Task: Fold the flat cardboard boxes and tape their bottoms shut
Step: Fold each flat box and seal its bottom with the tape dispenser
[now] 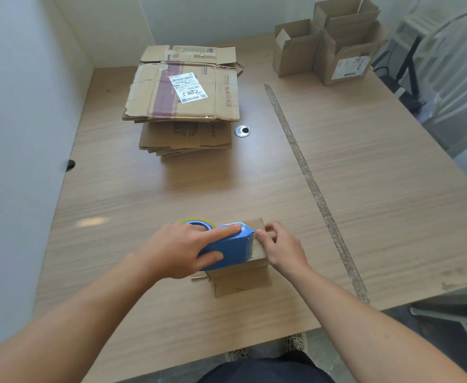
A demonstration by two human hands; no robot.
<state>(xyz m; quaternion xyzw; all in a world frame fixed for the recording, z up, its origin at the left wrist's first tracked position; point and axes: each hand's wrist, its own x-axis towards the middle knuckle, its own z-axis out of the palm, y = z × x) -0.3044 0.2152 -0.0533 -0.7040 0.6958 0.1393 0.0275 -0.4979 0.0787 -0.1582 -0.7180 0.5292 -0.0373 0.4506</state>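
Note:
A small folded cardboard box [242, 281] stands bottom-up near the table's front edge. On top of it lies a blue tape dispenser [232, 246] with a yellowish tape roll [196, 221] at its far end. My left hand [182, 250] grips the dispenser, index finger stretched along its top. My right hand [280, 248] rests on the box's right side, its fingertips pinching at the dispenser's blade end; the tape itself is too thin to make out. A stack of flat cardboard boxes [185, 98] lies at the back of the table.
Three assembled open boxes [334, 48] stand at the back right corner. A strip of old tape residue [313, 189] runs diagonally across the wooden table [378, 175]. A metal cable grommet [242, 131] sits beside the flat stack. White walls close in on the left.

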